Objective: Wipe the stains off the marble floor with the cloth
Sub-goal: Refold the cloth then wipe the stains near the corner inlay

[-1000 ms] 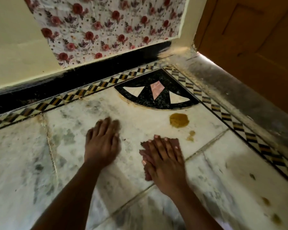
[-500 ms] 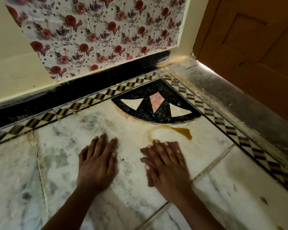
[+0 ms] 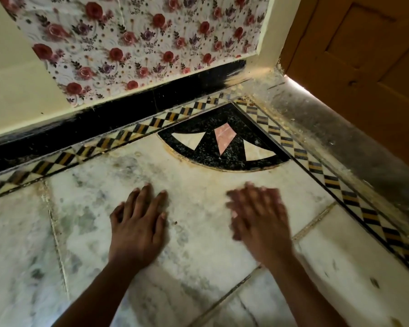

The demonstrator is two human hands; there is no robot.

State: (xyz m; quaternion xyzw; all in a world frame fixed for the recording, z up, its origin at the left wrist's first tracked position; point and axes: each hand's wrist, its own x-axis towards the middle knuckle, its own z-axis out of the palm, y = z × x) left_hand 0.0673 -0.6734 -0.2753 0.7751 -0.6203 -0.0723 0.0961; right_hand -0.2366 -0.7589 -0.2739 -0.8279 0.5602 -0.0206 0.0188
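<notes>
The left hand (image 3: 137, 223) rests flat on the floor (image 3: 198, 185); the right hand (image 3: 257, 218), blurred, presses flat where the cloth presumably lies hidden. Near the corner inlay (image 3: 222, 147) looks clean; specks (image 3: 374, 283) remain rightward.

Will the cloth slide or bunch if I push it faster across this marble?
Probably slides: the flat right hand covers nearly all of the cloth, so it seems thin and pinned flat. The marble looks smooth, so little drag. Loose edges may fold; they are too blurred to judge.
</notes>
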